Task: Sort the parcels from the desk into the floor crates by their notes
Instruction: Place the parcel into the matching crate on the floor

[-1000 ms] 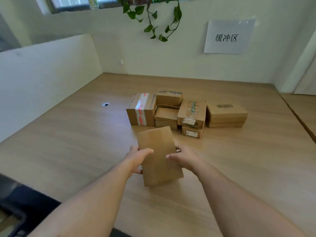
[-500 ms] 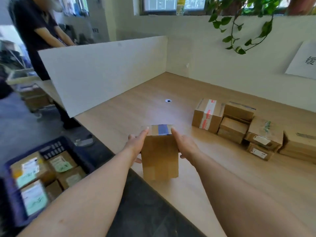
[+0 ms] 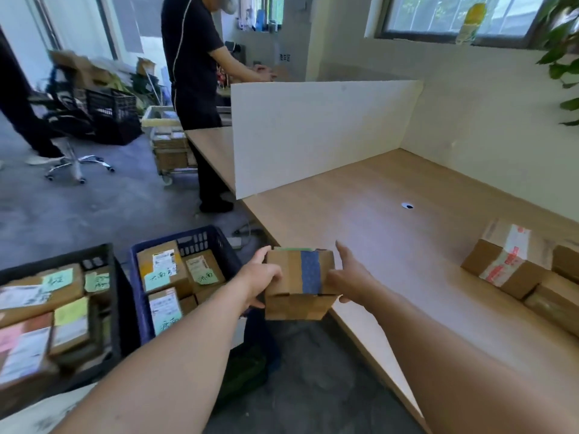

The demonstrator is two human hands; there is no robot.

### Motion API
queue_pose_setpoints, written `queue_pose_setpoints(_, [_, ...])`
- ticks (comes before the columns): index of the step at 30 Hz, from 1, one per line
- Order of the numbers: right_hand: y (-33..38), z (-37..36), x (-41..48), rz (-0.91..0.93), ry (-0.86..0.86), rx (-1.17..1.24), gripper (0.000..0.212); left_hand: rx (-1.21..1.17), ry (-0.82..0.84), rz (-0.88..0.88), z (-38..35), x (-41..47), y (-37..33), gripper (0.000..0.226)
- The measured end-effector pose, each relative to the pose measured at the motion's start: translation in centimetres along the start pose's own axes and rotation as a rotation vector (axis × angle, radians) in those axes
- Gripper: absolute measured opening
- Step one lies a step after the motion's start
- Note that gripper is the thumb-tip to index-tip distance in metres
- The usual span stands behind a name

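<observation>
A green note (image 3: 208, 276) on a parcel (image 3: 214, 260) in the blue crate (image 3: 194, 242) reads "济南"; other notes (image 3: 58, 279) are blurred.

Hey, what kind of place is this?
Likely a parcel sorting room: a blue crate on the floor full of cartons with handwritten sticky notes, a taped box on the long desk, a parcel between left hand and right hand.
</observation>
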State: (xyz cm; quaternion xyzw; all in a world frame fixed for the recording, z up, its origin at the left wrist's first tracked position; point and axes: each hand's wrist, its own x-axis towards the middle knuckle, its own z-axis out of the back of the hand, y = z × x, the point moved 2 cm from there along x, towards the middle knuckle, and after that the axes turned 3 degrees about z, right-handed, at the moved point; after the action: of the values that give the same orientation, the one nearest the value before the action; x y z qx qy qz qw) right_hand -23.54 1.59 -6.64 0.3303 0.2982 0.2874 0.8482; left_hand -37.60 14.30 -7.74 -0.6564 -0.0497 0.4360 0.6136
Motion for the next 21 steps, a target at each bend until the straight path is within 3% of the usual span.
queue_pose_setpoints(3, [2.0,-3.4,0.7,0.088,0.107,-0.109,0.077,0.012,-0.044,0.018,3.4,-0.1,2.0,0.043])
queue_pose_setpoints(7, [4.2,-7.4,1.8,0.189,0.174,-0.233,0.047,-0.061,-0.132,0.073,7.0,0.1,4.6,0.023])
queue_pose_setpoints(13, [7.0,-11.6,4.3,0.236,0.208,-0.206,0.024,-0.158,-0.294,0.107,10.6,0.8,6.6,0.033])
queue_pose_setpoints(17, [8.8,-13.9,6.6,0.324,0.194,-0.297,0.016,-0.025,-0.519,0.131,13.5,1.5,7.6,0.016])
queue_pose_setpoints(19, [9.7,-15.3,8.3,0.351,0.256,-0.289,0.03,-0.028,-0.54,0.129,15.0,2.1,7.7,0.029])
queue_pose_setpoints(21, [10.7,-16.7,10.2,0.416,0.313,-0.3,0.056,-0.056,-0.507,0.11,16.3,2.4,7.2,0.065])
